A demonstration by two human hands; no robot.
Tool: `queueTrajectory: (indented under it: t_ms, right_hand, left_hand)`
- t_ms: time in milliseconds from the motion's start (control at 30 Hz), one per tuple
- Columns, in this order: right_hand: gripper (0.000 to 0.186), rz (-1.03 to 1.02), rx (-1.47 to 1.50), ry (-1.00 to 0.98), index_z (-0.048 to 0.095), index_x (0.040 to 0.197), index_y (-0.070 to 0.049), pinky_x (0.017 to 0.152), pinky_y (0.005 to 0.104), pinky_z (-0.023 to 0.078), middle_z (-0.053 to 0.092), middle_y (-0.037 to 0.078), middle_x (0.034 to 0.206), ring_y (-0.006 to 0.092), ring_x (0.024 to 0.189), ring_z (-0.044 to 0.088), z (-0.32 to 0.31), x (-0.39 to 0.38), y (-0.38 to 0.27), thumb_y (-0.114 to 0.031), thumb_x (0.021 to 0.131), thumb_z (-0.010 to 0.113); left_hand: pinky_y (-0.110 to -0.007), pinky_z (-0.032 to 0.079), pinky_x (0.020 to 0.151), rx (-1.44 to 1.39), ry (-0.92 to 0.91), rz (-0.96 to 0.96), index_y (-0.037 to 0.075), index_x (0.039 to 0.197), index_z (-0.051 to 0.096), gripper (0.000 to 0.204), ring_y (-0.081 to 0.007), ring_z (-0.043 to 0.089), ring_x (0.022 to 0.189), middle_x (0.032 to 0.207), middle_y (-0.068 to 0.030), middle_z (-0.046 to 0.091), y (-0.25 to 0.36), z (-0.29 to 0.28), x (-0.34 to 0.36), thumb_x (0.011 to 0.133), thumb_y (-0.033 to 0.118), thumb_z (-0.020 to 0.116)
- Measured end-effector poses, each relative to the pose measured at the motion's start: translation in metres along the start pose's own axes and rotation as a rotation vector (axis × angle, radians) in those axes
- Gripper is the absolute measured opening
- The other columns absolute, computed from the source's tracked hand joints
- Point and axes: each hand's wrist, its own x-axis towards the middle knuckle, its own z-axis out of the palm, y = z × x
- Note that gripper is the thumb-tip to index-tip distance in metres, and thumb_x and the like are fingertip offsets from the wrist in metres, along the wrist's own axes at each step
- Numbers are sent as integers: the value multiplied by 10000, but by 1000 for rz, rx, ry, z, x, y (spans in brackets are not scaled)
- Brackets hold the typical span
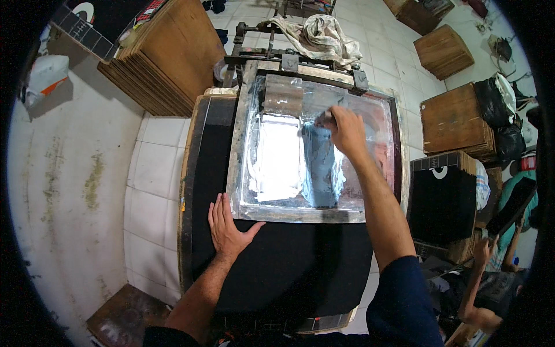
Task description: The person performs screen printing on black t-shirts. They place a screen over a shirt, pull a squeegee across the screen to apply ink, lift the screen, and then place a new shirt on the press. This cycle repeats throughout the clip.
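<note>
A screen-printing frame (300, 215) lies over a black fabric panel (277, 260). On its mesh are a bright white patch (278, 159) and a light blue patch (322, 170), both smeared at their edges. My right hand (348, 132) is closed on a squeegee (325, 120) at the far end of the blue patch; the fingers hide most of it. With fingers spread, my left hand (228, 228) rests at the frame's near left corner, its fingertips against the rim and the thumb over the black fabric. A brown block-like piece (283, 95) lies on the mesh beyond the white patch.
Metal hinge clamps (289, 62) grip the frame's far side, with a stained cloth (318, 37) draped over them. Stacked boards (173, 52) stand at far left, more boards (454, 118) at right. Another person's arm (480, 272) shows at lower right.
</note>
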Motion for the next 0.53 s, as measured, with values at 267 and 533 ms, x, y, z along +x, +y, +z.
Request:
queueTrajectory:
  t_ms: [267, 533]
  right_hand:
    - [175, -19, 19, -139, 639, 983, -82, 789, 499, 452, 678, 133, 919, 371, 917, 647, -15, -63, -18, -51, 827, 712]
    - [240, 19, -29, -71, 650, 1060, -117, 821, 453, 396, 656, 52, 1003, 292, 967, 595, -33, -129, -51, -99, 847, 757]
  left_hand:
    - [-599, 221, 1248, -16, -4, -4, -31, 1596, 228, 1230, -407, 321, 1507, 1608, -274, 335, 0, 1, 0, 735, 538, 898]
    - [-593, 210, 1255, -51, -12, -28, -11, 1608, 208, 1170, -410, 293, 1525, 1641, -238, 307, -4, 3, -3, 789, 491, 875]
